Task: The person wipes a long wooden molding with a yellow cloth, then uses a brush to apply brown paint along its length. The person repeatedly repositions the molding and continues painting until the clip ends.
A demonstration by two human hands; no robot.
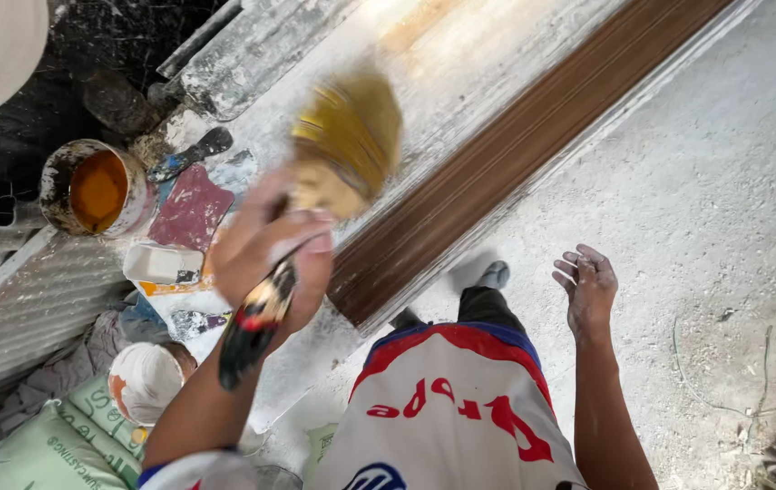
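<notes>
The left hand [274,259] is wrapping its fingers around the dark, paint-spattered handle of a wide paintbrush [338,154], gripping it firmly with the forearm raised and bent toward the middle of the view. The brush's yellowish bristles are blurring (the head is in motion) just above a long brown moulded plank [515,154], which is lying diagonally on a pale, paint-streaked board [442,54]; whether the bristles are touching the wood cannot be told. The right hand [587,286] is hanging free at the person's side, arm straight down, fingers loosely spread and slightly curled, holding nothing, well apart from the plank and above the dusty concrete floor [723,181].

To the left of the brush, a round tin of orange-yellow paint [97,191] is standing open. Near it are lying a putty knife [188,156], a dark red sheet [190,209] and a small white tray [161,263]. Lower down, green sacks [52,445] are sitting beside a white-wrapped round container [145,381].
</notes>
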